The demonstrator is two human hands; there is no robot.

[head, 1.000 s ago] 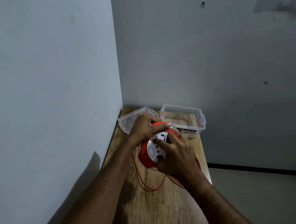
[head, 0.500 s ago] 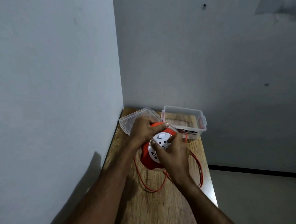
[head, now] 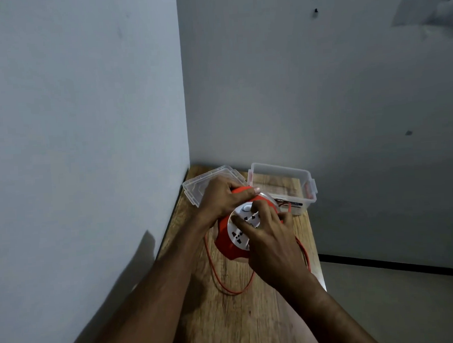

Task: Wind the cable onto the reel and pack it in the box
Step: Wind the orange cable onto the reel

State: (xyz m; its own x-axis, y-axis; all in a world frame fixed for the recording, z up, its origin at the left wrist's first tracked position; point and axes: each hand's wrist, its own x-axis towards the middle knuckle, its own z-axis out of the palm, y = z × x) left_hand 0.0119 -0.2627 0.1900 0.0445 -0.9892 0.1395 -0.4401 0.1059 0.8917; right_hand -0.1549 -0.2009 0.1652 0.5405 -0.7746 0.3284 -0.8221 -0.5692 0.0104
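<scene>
An orange cable reel (head: 225, 241) with a white socket face stands tilted on the wooden table (head: 242, 321). My left hand (head: 221, 198) grips its orange rim from the top. My right hand (head: 270, 237) lies over the white face, its fingers curled onto the disc. Loose orange cable (head: 221, 283) loops on the table below the reel and runs up the right side past my right wrist. The clear plastic box (head: 282, 168) sits open just behind the reel.
The box's clear lid (head: 197, 186) lies to the left of the box, against the corner. Walls close in on the left and behind. The narrow table drops off along its right edge to the floor (head: 400, 306).
My right hand has turned on the white face, fingers moving up and around. More cable now shows at the right of the reel. The left hand keeps its grip.
</scene>
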